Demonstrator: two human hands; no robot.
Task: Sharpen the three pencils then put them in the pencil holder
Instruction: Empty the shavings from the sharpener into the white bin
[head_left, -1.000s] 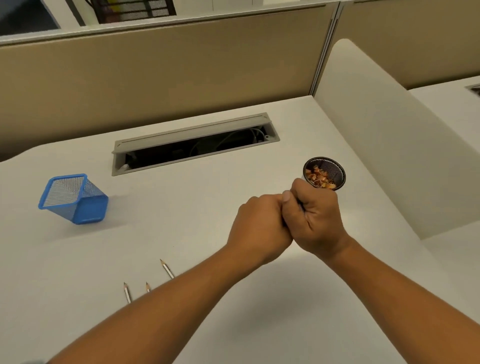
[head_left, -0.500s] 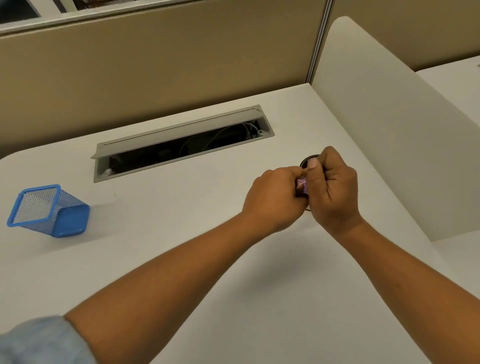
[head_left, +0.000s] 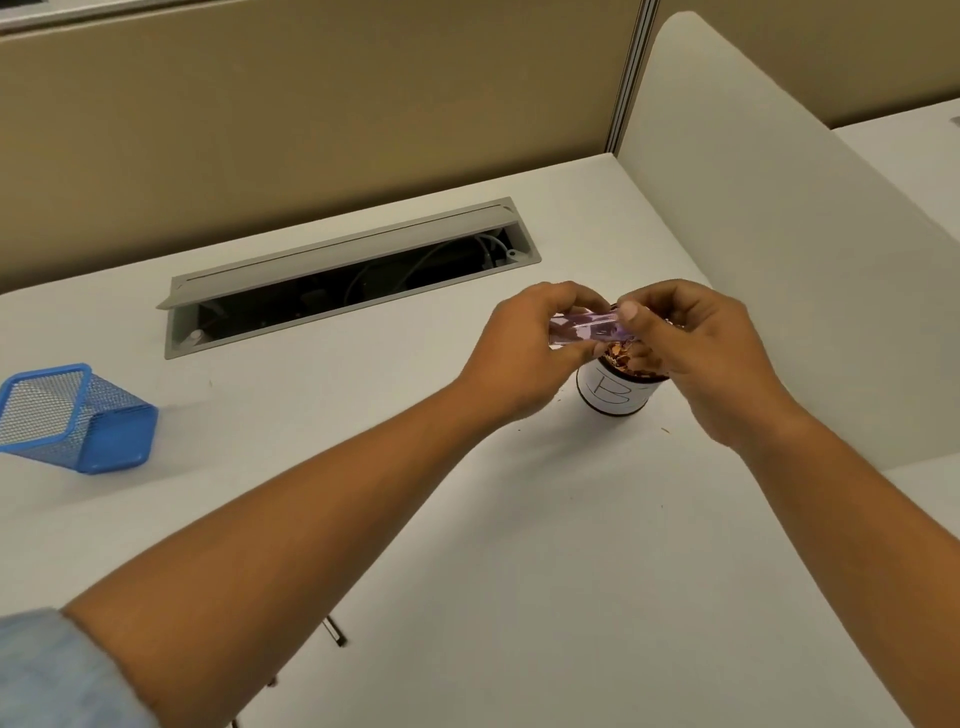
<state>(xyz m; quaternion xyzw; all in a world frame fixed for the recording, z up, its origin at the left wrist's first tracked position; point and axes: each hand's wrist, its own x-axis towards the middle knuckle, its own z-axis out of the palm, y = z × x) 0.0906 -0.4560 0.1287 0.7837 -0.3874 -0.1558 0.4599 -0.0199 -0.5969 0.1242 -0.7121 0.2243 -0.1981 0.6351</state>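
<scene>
Jar label: handwritten "B"

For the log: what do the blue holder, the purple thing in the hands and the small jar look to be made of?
Blue holder: wire mesh, probably painted metal; the open weave shows, with a solid base band.
Purple sharpener: clear tinted plastic, glossy; light glints off it.
Jar: dark glossy wall, glass or plastic, unclear; a white label with a handwritten mark wraps it, and shavings fill it.
</scene>
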